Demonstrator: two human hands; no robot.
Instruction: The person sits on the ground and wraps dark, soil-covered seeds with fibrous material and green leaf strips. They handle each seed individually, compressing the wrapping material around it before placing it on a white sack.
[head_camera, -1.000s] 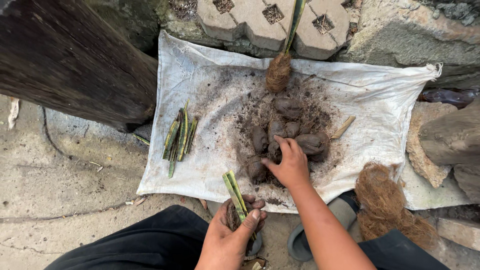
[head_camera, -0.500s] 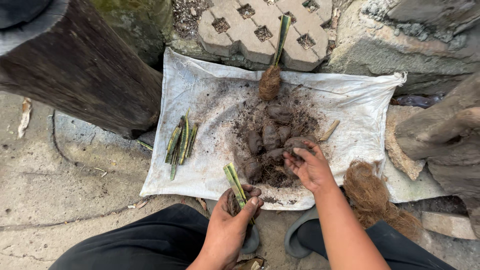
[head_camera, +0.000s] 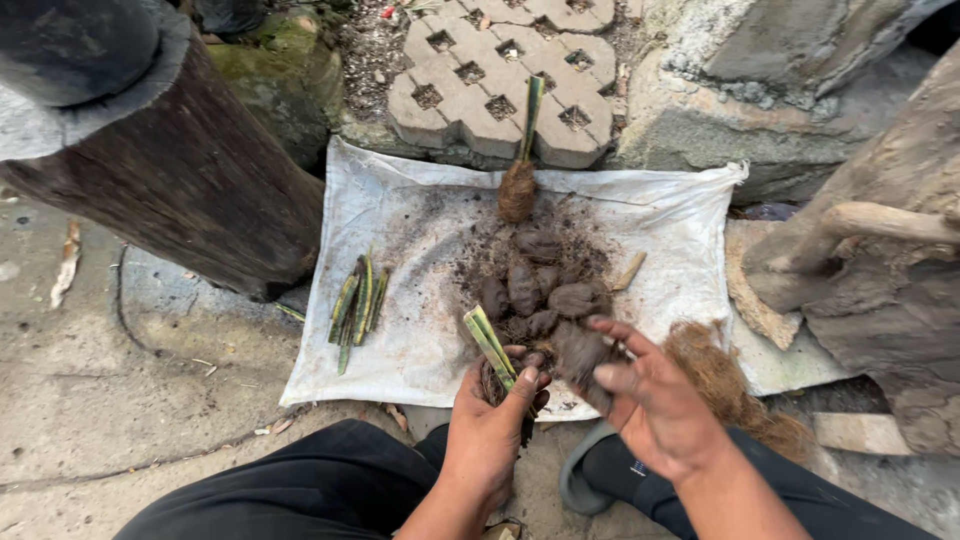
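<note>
Since the earlier frames the right hand (head_camera: 655, 405) has left the heap in the middle of the white woven sack cloth (head_camera: 400, 230) and drawn back to the cloth's near edge, bringing a dark, damp clump of soil (head_camera: 583, 355) with it; the fingers curl around that clump from the side, so the hand is grasping it rather than resting on it. The left hand (head_camera: 490, 425) sits just beside it at the same near edge, closed around a small brown fibre-wrapped root bundle (head_camera: 492, 383) from which a green and yellow striped leaf cutting (head_camera: 488, 345) sticks up and away, probably held upright so the soil can be pressed against its base. Behind the hands, the pile of moulded dark soil lumps (head_camera: 540, 285) lies near the cloth's centre, within easy reach. One finished brown fibre-wrapped cutting with a green leaf (head_camera: 520, 175) rests at the far edge, its leaf lying over the grey patterned paving block (head_camera: 480, 80). A bundle of loose striped green leaf cuttings (head_camera: 358, 305) lies toward the left edge, well apart from the soil. A tuft of brown coconut fibre (head_camera: 720, 380) sits at the right near corner, just beside the right wrist.
</note>
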